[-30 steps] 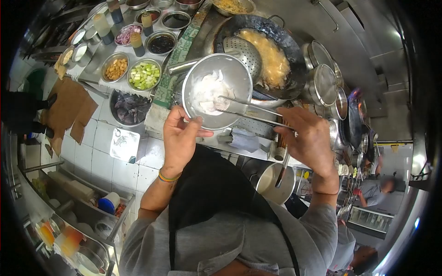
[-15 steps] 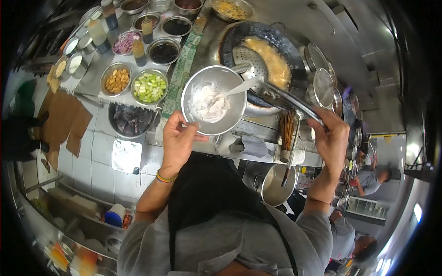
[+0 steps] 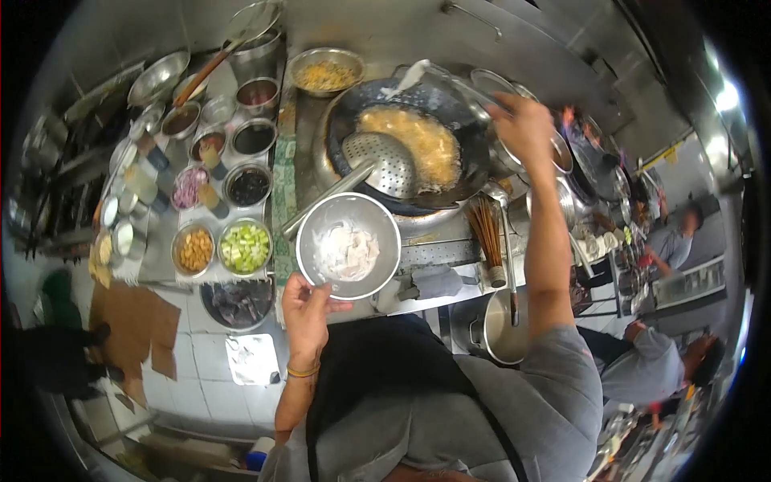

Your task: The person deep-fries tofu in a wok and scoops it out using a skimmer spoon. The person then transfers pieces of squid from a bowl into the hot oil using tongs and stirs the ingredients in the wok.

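My left hand [image 3: 307, 312] grips the lower rim of a metal bowl [image 3: 391, 251], which is tilted so its inside shows. Pale, white-coated pieces [image 3: 347, 253] lie in it. Up over the far side of the wok [image 3: 337, 112], my right hand [image 3: 522, 124] is closed on metal tongs [image 3: 459, 85]. From their tip hangs a white-coated strip [image 3: 411, 79]. Golden pieces bubble in the oil [image 3: 422, 145] below. A perforated skimmer [image 3: 377, 161] rests in the wok, its handle reaching out past the near left rim behind the bowl.
Left of the wok are bowls of chopped green vegetable [image 3: 246, 247], nuts [image 3: 193, 250] and sliced onion [image 3: 190, 186], plus sauce bottles [image 3: 213, 199]. A bamboo brush [image 3: 484, 241] and ladle [image 3: 504, 209] lie right. A co-worker [image 3: 650, 357] stands further right.
My right hand has gone up and away with the tongs, lifting a coated strip from the bowl to above the wok's far side. The bowl appears lower in view, still in my left hand.
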